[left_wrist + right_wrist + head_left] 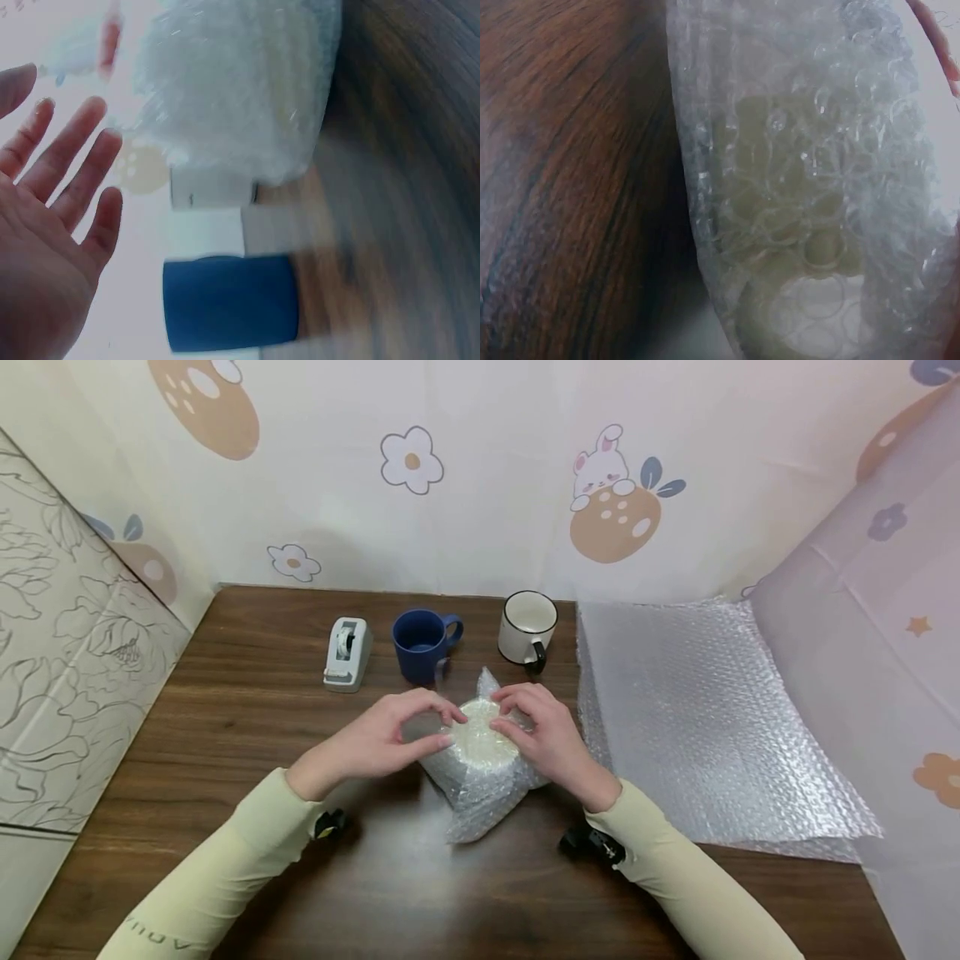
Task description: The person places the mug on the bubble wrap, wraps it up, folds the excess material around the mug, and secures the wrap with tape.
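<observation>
A round, pale yellow-green object in bubble wrap (483,777) stands on the table between the two hands, loose corners of the wrap sticking out at front and back. Through the plastic in the right wrist view, the pale body (780,172) shows. The left hand (397,731) is at the left of the bundle's top, thumb and index fingertip by the rim; the left wrist view shows its fingers (79,172) spread and relaxed. Across from it, the right hand (543,731) has its thumb and fingertips over the top's right edge. The right wrist view mostly hides that hand.
Behind the bundle stand a blue mug (420,647) and a white mug with a black handle (527,627). A white tape dispenser (348,654) sits at the back left. Sheets of bubble wrap (697,710) lie on the right, against the patterned wall covering (480,527).
</observation>
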Available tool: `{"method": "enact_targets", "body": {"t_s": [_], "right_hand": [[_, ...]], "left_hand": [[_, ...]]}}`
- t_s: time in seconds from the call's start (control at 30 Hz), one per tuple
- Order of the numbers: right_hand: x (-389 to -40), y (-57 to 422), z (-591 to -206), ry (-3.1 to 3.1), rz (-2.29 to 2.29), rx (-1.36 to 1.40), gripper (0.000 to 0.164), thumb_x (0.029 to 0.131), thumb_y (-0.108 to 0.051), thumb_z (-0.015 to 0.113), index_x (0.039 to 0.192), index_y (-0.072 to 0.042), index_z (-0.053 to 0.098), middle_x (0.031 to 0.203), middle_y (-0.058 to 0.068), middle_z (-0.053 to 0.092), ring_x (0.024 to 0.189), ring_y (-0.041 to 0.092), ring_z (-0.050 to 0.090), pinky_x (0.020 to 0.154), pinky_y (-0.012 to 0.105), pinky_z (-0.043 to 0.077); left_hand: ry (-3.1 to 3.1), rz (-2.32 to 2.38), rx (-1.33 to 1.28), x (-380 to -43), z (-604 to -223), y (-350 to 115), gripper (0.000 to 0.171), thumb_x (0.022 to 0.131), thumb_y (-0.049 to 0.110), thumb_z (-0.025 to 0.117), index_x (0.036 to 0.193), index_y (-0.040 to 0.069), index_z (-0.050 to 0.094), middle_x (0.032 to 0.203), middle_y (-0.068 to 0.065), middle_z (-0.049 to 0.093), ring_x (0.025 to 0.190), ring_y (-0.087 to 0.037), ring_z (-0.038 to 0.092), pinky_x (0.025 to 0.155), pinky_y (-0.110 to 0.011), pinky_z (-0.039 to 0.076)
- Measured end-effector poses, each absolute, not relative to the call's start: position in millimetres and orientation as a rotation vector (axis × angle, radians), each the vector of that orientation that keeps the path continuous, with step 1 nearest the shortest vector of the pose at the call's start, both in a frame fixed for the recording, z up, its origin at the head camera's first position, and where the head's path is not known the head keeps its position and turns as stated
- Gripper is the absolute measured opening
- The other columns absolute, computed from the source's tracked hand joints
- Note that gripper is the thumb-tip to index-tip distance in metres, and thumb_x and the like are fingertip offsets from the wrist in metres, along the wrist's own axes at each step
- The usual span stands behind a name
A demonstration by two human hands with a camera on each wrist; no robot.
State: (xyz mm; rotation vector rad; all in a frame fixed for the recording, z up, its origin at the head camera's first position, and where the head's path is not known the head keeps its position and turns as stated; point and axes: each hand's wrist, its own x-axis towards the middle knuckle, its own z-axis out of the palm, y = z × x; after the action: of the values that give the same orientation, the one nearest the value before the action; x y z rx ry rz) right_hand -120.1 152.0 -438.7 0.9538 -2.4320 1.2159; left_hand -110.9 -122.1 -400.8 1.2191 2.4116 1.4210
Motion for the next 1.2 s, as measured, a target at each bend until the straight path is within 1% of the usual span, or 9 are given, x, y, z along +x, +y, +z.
{"method": "enact_targets", "body": {"t_s": [0.1,0.17,0.3,0.47,0.63,0.8,0.93,1.03,1.2], "right_hand": [[-121.5,152.3,-439.3,-2.444,1.248,0.968,0.020,0.084,-0.011,0.081,0.089,-0.009,0.062,0.117,0.005,0.066,0.112,0.023,0.057,0.090,0.040,0.047],[-122.9,153.1,-439.3,-2.471,1.306,0.964,0.018,0.086,-0.012,0.079,0.087,-0.010,0.062,0.119,0.004,0.065,0.114,0.022,0.056,0.088,0.038,0.047],[-125.0,155.8,-437.3,-2.544,1.481,0.942,0.014,0.088,-0.012,0.077,0.084,-0.013,0.063,0.123,0.003,0.063,0.119,0.020,0.052,0.088,0.036,0.045],[-127.3,159.1,-432.8,-2.615,1.572,0.980,0.011,0.088,-0.013,0.076,0.084,-0.015,0.066,0.129,0.002,0.060,0.125,0.020,0.047,0.100,0.044,0.040],[-127.8,160.1,-432.1,-2.670,1.502,1.023,0.010,0.086,-0.015,0.078,0.085,-0.016,0.069,0.132,0.002,0.057,0.126,0.023,0.044,0.102,0.047,0.037],[-126.4,161.8,-434.7,-2.630,1.543,1.016,0.009,0.086,-0.013,0.078,0.085,-0.016,0.070,0.132,0.002,0.058,0.125,0.022,0.044,0.102,0.046,0.037],[-125.0,161.9,-436.0,-2.526,1.648,1.008,0.014,0.084,-0.002,0.078,0.086,-0.013,0.070,0.119,0.005,0.065,0.120,0.024,0.050,0.101,0.042,0.039],[-123.6,160.3,-433.5,-2.459,1.685,1.000,0.018,0.081,0.007,0.077,0.086,-0.008,0.069,0.108,0.011,0.068,0.115,0.030,0.053,0.101,0.039,0.040],[-114.5,155.4,-411.3,-2.458,1.643,0.998,0.015,0.078,0.009,0.078,0.082,-0.002,0.068,0.116,0.021,0.064,0.115,0.036,0.049,0.101,0.037,0.037]], "left_hand": [[2.475,1.307,1.273,-111.0,-406.1,-114.2,0.026,0.095,0.020,0.070,0.118,0.014,0.062,0.122,0.006,0.064,0.115,-0.011,0.057,0.097,-0.043,0.046],[2.508,1.276,1.280,-110.8,-409.8,-112.8,0.031,0.093,0.019,0.072,0.121,0.012,0.060,0.127,0.003,0.062,0.118,-0.013,0.055,0.100,-0.042,0.045],[2.526,1.315,1.232,-110.6,-414.9,-112.3,0.033,0.091,0.015,0.074,0.119,0.010,0.056,0.140,-0.003,0.053,0.123,-0.019,0.053,0.099,-0.042,0.047],[2.521,1.367,1.176,-110.4,-417.4,-111.0,0.030,0.092,0.014,0.074,0.116,0.012,0.056,0.145,-0.001,0.047,0.125,-0.018,0.052,0.098,-0.042,0.048],[2.554,1.359,1.254,-109.9,-418.3,-108.8,0.026,0.090,0.010,0.074,0.111,0.012,0.059,0.139,0.000,0.054,0.126,-0.019,0.047,0.102,-0.044,0.042],[2.562,1.401,1.317,-109.7,-416.8,-104.6,0.025,0.088,0.014,0.077,0.109,0.014,0.064,0.127,0.006,0.062,0.119,-0.017,0.045,0.098,-0.043,0.040],[2.525,1.502,1.220,-107.6,-416.7,-100.2,0.012,0.091,0.018,0.074,0.101,0.015,0.068,0.130,0.004,0.060,0.121,-0.018,0.043,0.099,-0.045,0.039],[2.517,1.597,1.129,-105.6,-418.0,-96.5,0.005,0.092,0.016,0.073,0.096,0.014,0.073,0.134,-0.001,0.058,0.124,-0.021,0.042,0.099,-0.047,0.036],[2.533,1.604,1.028,-104.7,-421.3,-91.4,0.006,0.090,0.014,0.076,0.095,0.015,0.078,0.141,-0.003,0.054,0.128,-0.023,0.038,0.102,-0.050,0.033]]}}
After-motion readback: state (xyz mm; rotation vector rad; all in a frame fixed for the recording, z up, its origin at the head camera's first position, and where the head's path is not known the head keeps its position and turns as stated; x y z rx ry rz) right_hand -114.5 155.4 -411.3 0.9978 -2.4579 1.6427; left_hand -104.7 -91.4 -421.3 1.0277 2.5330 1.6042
